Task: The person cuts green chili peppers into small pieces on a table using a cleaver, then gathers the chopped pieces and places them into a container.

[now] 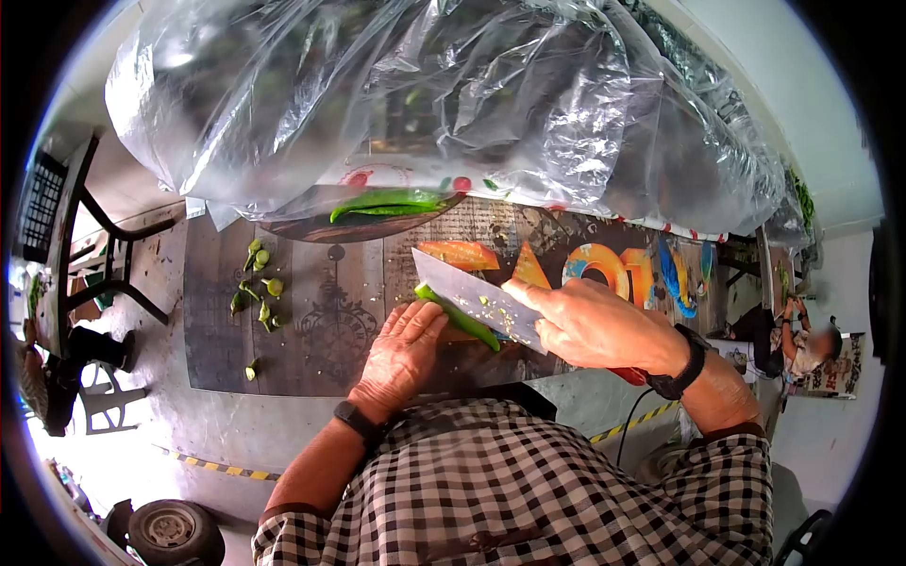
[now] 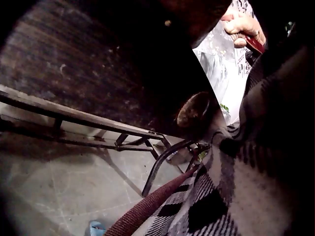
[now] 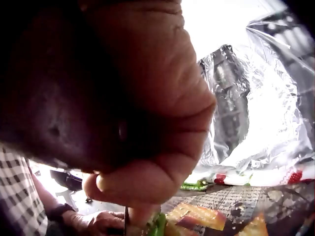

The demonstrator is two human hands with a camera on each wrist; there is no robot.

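My right hand (image 1: pixel 609 325) grips a wide-bladed cleaver (image 1: pixel 472 291), its index finger stretched along the blade. Small pale bits cling to the steel. Part of the red handle (image 2: pixel 255 44) shows in the left wrist view. Beside the blade's near side lies a long green pepper (image 1: pixel 467 325), slanting across the table. My left hand (image 1: pixel 401 354) holds the pepper near its far left end, fingers bent against it. In the right wrist view my right hand (image 3: pixel 167 93) fills much of the frame, with the pepper's tip (image 3: pixel 157 225) below it.
Several cut-off pepper stem ends (image 1: pixel 266 286) lie on the printed tabletop (image 1: pixel 217 330) at left. Whole green peppers (image 1: pixel 387 204) lie at the back, beside a large heap under clear plastic sheeting (image 1: pixel 425 94). Another person (image 1: pixel 813 347) sits at far right.
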